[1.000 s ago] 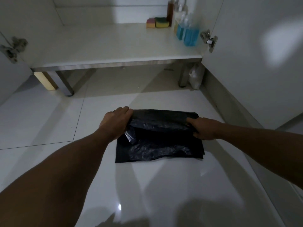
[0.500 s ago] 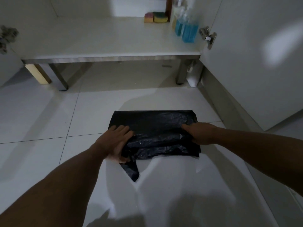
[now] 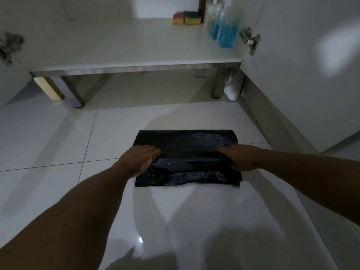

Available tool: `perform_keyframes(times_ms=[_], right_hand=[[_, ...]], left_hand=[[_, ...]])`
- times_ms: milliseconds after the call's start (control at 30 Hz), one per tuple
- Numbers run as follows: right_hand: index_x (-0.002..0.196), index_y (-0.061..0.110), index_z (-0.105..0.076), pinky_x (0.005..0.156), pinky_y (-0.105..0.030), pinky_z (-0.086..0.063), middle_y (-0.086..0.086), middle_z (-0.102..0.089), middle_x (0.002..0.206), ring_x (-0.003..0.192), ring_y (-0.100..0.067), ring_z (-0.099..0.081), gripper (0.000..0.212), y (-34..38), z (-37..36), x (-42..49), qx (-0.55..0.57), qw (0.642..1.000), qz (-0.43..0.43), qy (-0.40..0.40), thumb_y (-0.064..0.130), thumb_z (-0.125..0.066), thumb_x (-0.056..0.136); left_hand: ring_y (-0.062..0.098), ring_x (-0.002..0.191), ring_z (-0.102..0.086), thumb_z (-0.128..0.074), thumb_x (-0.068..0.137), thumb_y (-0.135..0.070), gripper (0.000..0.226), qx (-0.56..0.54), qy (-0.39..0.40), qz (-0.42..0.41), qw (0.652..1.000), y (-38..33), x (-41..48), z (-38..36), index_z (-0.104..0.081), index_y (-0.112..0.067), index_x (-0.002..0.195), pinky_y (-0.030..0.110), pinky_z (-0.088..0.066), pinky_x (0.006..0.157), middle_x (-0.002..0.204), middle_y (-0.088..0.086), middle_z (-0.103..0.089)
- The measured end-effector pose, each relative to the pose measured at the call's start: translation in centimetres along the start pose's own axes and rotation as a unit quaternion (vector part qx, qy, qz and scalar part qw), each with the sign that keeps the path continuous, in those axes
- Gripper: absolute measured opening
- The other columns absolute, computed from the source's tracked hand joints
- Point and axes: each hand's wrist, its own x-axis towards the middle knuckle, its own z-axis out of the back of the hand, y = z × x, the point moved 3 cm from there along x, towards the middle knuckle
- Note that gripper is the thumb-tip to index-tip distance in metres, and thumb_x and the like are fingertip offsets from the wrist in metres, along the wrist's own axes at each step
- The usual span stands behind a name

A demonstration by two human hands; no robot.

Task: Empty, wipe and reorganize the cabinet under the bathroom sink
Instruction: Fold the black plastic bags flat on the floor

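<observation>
A folded black plastic bag (image 3: 188, 151) lies flat on the white tiled floor in front of the open cabinet. My left hand (image 3: 139, 159) presses on its left edge with the fingers stretched out flat. My right hand (image 3: 238, 156) rests on its right edge, fingers pointing inward and pressing the plastic down. The cabinet's white bottom shelf (image 3: 116, 47) stands behind the bag on metal legs.
Two sponges (image 3: 187, 18) sit at the back of the shelf, and bottles of blue liquid (image 3: 224, 32) stand at its right end. The cabinet door (image 3: 303, 61) hangs open on the right. A white bag (image 3: 232, 88) leans beside the right leg.
The bag's loose lower corner has been folded in, and the bag now lies as a neat rectangle. Both hands went from gripping the plastic to pressing it flat.
</observation>
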Motion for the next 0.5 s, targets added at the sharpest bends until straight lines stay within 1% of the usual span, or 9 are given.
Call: perform_keyframes(times_ms=[67, 133, 233, 300, 333, 367, 433, 467, 500], right_hand=[[0.146, 0.014, -0.023, 0.071, -0.031, -0.044, -0.017, -0.058, 0.117, 0.095, -0.029, -0.059, 0.066, 0.1, 0.0, -0.1, -0.017, 1.000, 0.003, -0.011, 0.024, -0.056, 0.091], [0.148, 0.013, -0.021, 0.070, -0.029, -0.042, -0.015, -0.059, 0.117, 0.094, -0.029, -0.060, 0.067, 0.4, 0.0, -0.3, -0.042, 0.999, -0.002, -0.027, 0.025, -0.055, 0.092], [0.145, 0.014, -0.023, 0.065, -0.030, -0.042, -0.013, -0.060, 0.110, 0.083, -0.026, -0.059, 0.060, 0.9, -0.8, -0.5, -0.072, 0.997, -0.019, -0.030, 0.027, -0.052, 0.094], [0.145, 0.013, -0.020, 0.063, -0.033, -0.045, -0.013, -0.060, 0.106, 0.081, -0.028, -0.061, 0.062, 1.2, -1.9, -0.4, -0.093, 0.995, -0.018, -0.015, 0.029, -0.053, 0.095], [0.144, 0.012, -0.020, 0.064, -0.035, -0.047, -0.013, -0.060, 0.104, 0.081, -0.028, -0.062, 0.062, 1.3, -2.4, -0.3, -0.094, 0.995, -0.013, -0.005, 0.029, -0.054, 0.095], [0.143, 0.012, -0.020, 0.065, -0.036, -0.050, -0.013, -0.060, 0.104, 0.081, -0.028, -0.062, 0.063, 1.4, -2.7, -0.3, -0.090, 0.996, -0.006, 0.006, 0.030, -0.055, 0.094], [0.142, 0.013, -0.020, 0.069, -0.036, -0.052, -0.013, -0.060, 0.107, 0.084, -0.028, -0.062, 0.065, 1.6, -3.3, -0.2, -0.084, 0.996, 0.007, 0.022, 0.031, -0.058, 0.092], [0.142, 0.013, -0.020, 0.069, -0.035, -0.051, -0.013, -0.059, 0.109, 0.086, -0.028, -0.062, 0.066, 1.6, -3.5, -0.2, -0.080, 0.996, 0.009, 0.029, 0.031, -0.059, 0.091], [0.142, 0.014, -0.020, 0.070, -0.034, -0.050, -0.014, -0.059, 0.111, 0.088, -0.029, -0.062, 0.067, 1.5, -3.5, -0.2, -0.073, 0.997, 0.010, 0.035, 0.031, -0.059, 0.091]], left_hand=[[0.024, 0.089, -0.062, -0.067, 0.088, -0.034, 0.034, -0.023, -0.049, 0.015, 0.998, 0.1, 0.2, 0.7, -0.054, -0.017, 0.114, 0.038, -0.053, 0.073, 0.104, 0.006, -0.063], [0.025, 0.082, -0.062, -0.077, 0.078, -0.029, 0.039, -0.013, -0.094, 0.025, 0.995, 0.3, 0.7, 1.0, -0.054, -0.016, 0.107, 0.037, -0.052, 0.061, 0.098, 0.007, -0.062], [0.027, 0.079, -0.059, -0.082, 0.069, -0.021, 0.045, 0.021, -0.119, 0.064, 0.991, -0.1, 1.4, 1.0, -0.054, -0.014, 0.104, 0.034, -0.046, 0.049, 0.095, 0.007, -0.059], [0.029, 0.077, -0.060, -0.085, 0.064, -0.018, 0.048, 0.026, -0.113, 0.081, 0.990, -0.5, 1.3, -0.2, -0.057, -0.012, 0.103, 0.034, -0.047, 0.046, 0.093, 0.008, -0.061], [0.029, 0.078, -0.062, -0.086, 0.064, -0.019, 0.051, 0.021, -0.093, 0.088, 0.992, -0.7, 1.1, -1.1, -0.058, -0.012, 0.106, 0.036, -0.050, 0.049, 0.095, 0.009, -0.062], [0.029, 0.084, -0.063, -0.086, 0.066, -0.021, 0.056, 0.012, -0.063, 0.095, 0.993, -1.0, 0.8, -1.9, -0.058, -0.012, 0.113, 0.038, -0.054, 0.055, 0.101, 0.009, -0.063], [0.029, 0.101, -0.062, -0.081, 0.073, -0.030, 0.063, -0.007, -0.007, 0.100, 0.995, -1.3, 0.3, -3.2, -0.053, -0.014, 0.128, 0.040, -0.056, 0.073, 0.119, 0.008, -0.061], [0.028, 0.107, -0.061, -0.076, 0.076, -0.037, 0.063, -0.018, 0.008, 0.096, 0.995, -1.4, 0.1, -3.4, -0.051, -0.016, 0.130, 0.038, -0.055, 0.079, 0.124, 0.006, -0.059], [0.026, 0.109, -0.060, -0.071, 0.077, -0.046, 0.061, -0.030, 0.014, 0.088, 0.996, -1.5, -0.1, -3.2, -0.052, -0.019, 0.128, 0.036, -0.054, 0.082, 0.125, 0.004, -0.058]])
